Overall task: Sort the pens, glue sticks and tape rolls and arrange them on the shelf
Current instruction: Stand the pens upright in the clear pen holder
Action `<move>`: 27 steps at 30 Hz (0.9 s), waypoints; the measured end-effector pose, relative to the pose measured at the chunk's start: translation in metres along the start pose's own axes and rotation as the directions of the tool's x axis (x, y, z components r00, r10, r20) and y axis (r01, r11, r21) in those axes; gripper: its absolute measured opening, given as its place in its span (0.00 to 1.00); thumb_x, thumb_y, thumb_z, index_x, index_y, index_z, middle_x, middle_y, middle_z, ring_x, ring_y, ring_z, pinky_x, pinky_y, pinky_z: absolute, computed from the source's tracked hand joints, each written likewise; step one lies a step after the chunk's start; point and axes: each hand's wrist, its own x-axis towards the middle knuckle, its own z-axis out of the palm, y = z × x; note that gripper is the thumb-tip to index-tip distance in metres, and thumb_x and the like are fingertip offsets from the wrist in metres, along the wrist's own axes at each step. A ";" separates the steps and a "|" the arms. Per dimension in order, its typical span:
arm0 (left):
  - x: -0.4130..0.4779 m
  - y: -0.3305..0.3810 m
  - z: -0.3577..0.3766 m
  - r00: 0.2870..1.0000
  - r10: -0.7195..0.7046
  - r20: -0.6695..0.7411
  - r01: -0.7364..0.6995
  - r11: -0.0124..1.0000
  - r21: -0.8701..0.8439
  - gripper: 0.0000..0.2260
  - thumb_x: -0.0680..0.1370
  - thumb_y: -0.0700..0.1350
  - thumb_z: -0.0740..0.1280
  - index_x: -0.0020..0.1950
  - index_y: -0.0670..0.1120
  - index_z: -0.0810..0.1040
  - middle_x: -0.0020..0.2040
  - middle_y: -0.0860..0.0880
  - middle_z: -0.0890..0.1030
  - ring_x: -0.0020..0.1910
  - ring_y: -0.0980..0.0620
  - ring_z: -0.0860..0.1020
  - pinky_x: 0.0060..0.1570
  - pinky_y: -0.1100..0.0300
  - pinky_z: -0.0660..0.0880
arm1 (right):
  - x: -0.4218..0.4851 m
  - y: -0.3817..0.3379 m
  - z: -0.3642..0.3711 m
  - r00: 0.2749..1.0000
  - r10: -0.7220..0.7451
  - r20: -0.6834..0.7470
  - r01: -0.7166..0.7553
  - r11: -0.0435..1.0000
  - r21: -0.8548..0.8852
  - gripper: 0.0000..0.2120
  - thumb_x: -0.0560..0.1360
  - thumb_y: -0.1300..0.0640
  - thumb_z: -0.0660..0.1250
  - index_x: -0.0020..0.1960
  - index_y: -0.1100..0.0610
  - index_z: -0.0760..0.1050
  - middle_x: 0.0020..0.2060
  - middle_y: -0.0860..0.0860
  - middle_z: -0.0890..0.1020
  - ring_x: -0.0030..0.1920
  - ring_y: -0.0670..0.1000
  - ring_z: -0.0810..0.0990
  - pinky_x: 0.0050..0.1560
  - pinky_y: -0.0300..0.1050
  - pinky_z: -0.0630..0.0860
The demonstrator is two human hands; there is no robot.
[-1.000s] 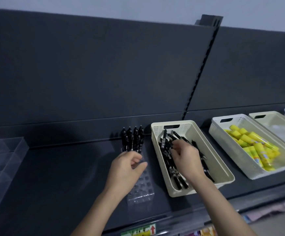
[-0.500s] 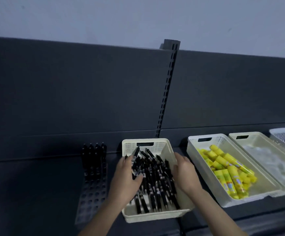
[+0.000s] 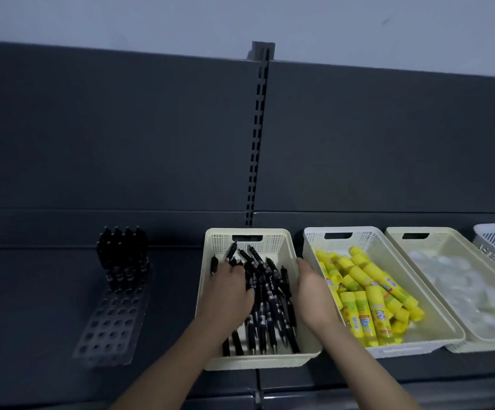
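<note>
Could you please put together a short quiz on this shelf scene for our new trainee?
1. True or false: the glue sticks lie mixed among the loose pens.
2. The upright pens fill which end of the clear rack? A) far end B) near end C) middle
3. Which lies on top of the loose pens: the left hand or the right hand?
Key: 1 false; 2 A; 3 left hand.

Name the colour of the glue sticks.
The glue sticks are bright yellow; the head view shows it clearly.
</note>
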 end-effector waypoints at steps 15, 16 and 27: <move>0.040 0.024 0.022 0.921 -0.304 0.242 0.300 0.952 0.055 0.11 0.73 0.46 0.70 0.36 0.45 0.70 0.35 0.50 0.75 0.44 0.48 0.80 0.33 0.61 0.71 | 0.006 0.003 0.003 1.000 0.022 0.012 -0.022 0.997 -0.070 0.18 0.72 0.72 0.56 0.59 0.60 0.68 0.49 0.59 0.81 0.49 0.60 0.80 0.43 0.49 0.74; 0.039 0.025 0.022 0.919 -0.309 0.245 0.303 0.951 0.064 0.12 0.72 0.45 0.69 0.33 0.45 0.69 0.33 0.50 0.74 0.42 0.49 0.79 0.32 0.61 0.70 | 0.006 0.004 0.003 1.000 0.025 0.008 -0.025 0.998 -0.058 0.17 0.72 0.72 0.56 0.59 0.61 0.68 0.49 0.59 0.81 0.49 0.60 0.80 0.42 0.48 0.73; 0.036 0.019 0.030 0.935 -0.339 0.102 0.353 0.870 -0.344 0.11 0.79 0.40 0.60 0.57 0.33 0.70 0.37 0.45 0.75 0.33 0.49 0.76 0.29 0.60 0.68 | 0.003 0.004 0.005 1.000 0.016 -0.005 -0.016 0.999 -0.051 0.13 0.74 0.68 0.58 0.58 0.60 0.69 0.47 0.58 0.81 0.47 0.60 0.80 0.39 0.48 0.71</move>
